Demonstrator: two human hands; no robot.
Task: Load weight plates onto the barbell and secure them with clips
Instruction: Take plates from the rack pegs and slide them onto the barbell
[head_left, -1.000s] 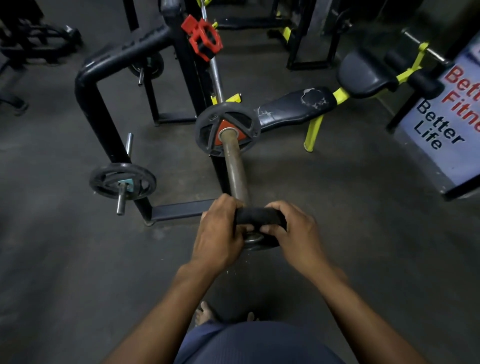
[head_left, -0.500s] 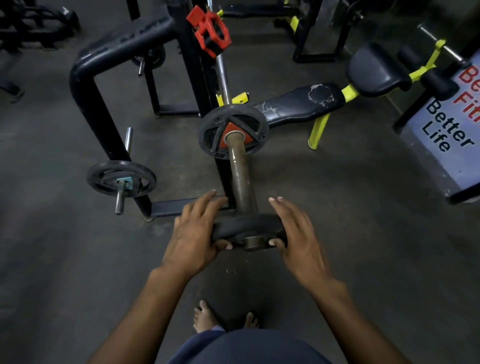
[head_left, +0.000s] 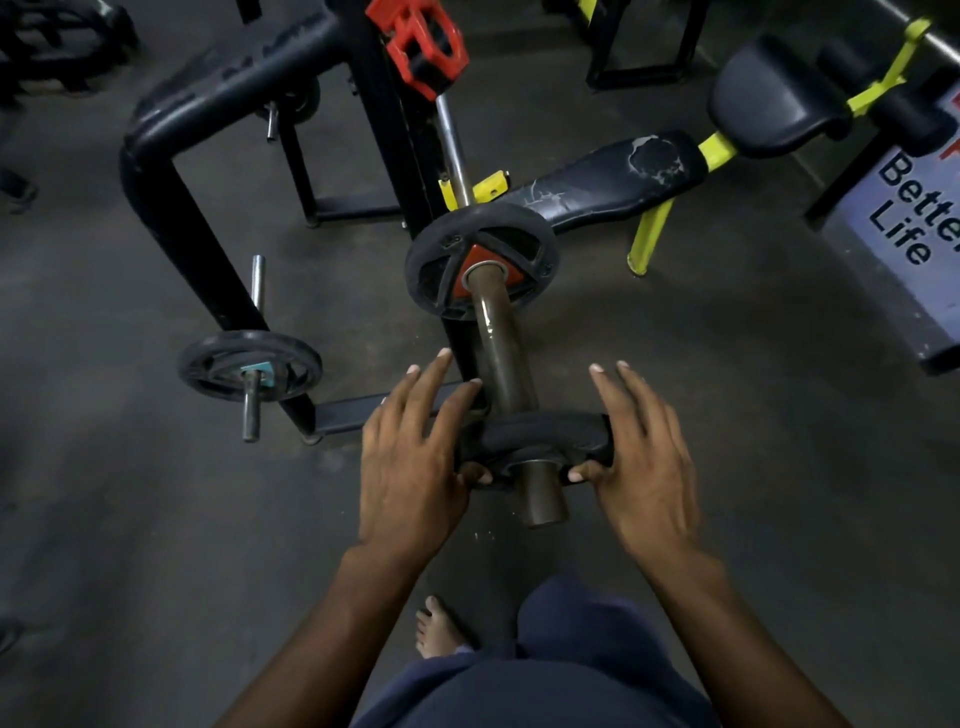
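The room is dim. Corners look darker, straight things bend near edges, and the floor (head_left: 130, 519) looks blurry.

Small plate (head_left: 545, 434) now further along barbell sleeve (head_left: 501, 353); more of sleeve end pokes out toward person. Left hand (head_left: 410, 457) and right hand (head_left: 644, 462) went from curled grip on plate rim to fingers straightened, thumbs pressing near face.
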